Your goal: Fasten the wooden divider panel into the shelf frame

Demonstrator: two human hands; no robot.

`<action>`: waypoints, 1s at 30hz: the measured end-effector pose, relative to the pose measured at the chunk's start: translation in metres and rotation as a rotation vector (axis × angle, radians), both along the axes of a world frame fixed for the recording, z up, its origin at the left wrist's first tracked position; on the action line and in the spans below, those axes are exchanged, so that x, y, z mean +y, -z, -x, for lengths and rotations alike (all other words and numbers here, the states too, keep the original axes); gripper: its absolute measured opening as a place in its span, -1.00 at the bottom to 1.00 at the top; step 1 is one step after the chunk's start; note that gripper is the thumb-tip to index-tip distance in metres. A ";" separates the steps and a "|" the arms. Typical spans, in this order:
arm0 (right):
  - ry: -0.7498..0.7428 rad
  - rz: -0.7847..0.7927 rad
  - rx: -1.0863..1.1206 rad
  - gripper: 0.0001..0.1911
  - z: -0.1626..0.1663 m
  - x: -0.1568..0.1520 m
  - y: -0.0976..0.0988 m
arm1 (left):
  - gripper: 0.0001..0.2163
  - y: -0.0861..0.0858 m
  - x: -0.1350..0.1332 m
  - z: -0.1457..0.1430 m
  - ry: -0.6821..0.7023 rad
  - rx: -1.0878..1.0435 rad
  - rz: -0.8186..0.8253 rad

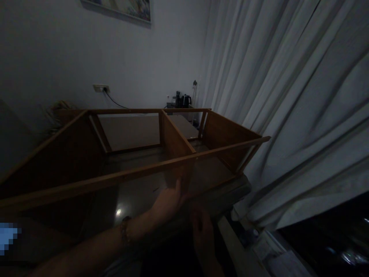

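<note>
Left hand [167,204] working at the divider panel [174,134], right hand [202,227] hanging beside

Left thumb pointing up, other fingers hiding: I can't tell grip. Right fingers curling, too dim to tell. Open wooden frame [138,172] lying ahead, extending toward white curtain [259,77].

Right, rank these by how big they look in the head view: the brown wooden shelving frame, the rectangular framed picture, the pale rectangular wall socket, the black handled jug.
1. Brown wooden shelving frame
2. Rectangular framed picture, cut off at the top
3. Pale rectangular wall socket and black handled jug: too alike to rank
</note>
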State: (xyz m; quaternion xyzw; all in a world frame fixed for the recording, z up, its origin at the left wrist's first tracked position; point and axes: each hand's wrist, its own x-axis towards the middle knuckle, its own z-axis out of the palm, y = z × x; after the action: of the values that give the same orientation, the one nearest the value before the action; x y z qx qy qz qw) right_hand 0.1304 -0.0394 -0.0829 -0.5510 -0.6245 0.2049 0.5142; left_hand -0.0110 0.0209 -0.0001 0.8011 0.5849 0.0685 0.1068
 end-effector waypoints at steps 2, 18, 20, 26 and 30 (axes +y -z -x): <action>0.001 -0.094 -0.123 -0.85 -0.006 0.001 0.003 | -0.55 0.001 0.000 0.000 -0.009 0.017 -0.001; 0.064 -0.073 -0.445 -0.77 -0.002 -0.001 -0.008 | -0.52 -0.001 0.000 0.000 -0.006 0.044 0.007; 0.053 -0.023 -0.318 -0.75 0.003 -0.002 -0.007 | -0.52 -0.003 -0.001 0.000 -0.001 0.055 0.024; 0.045 0.102 -0.114 -0.68 0.009 -0.003 -0.003 | -0.54 -0.001 0.000 -0.001 0.001 0.040 -0.002; 0.143 -0.023 -0.219 -0.77 0.008 -0.002 -0.002 | -0.52 0.003 0.001 -0.001 -0.016 0.028 -0.009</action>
State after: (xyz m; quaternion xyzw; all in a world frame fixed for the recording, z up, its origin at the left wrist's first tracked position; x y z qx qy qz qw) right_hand 0.1227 -0.0414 -0.0806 -0.6073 -0.6382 0.0991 0.4626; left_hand -0.0104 0.0220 -0.0031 0.7979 0.5923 0.0610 0.0944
